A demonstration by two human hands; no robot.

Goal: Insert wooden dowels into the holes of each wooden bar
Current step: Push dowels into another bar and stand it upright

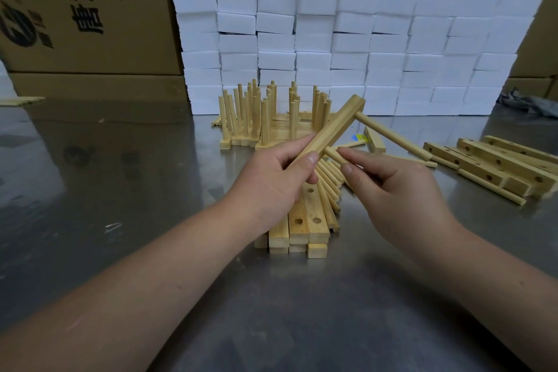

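Note:
My left hand (271,174) grips a wooden bar (338,127) that slants up to the right above the table. One dowel (392,139) sticks out of the bar near its far end. My right hand (389,187) pinches a second dowel (332,154) whose tip sits at the bar's side, close to my left thumb. Under my hands lies a stack of drilled bars (302,226) beside a fan of loose dowels (327,187). Finished bars with upright dowels (265,118) stand behind.
More drilled bars and a few dowels (498,166) lie at the right on the steel table (120,190). A wall of white foam blocks (347,39) rises at the back, with cardboard boxes (75,9) behind. A small hammer (373,139) lies behind the held bar.

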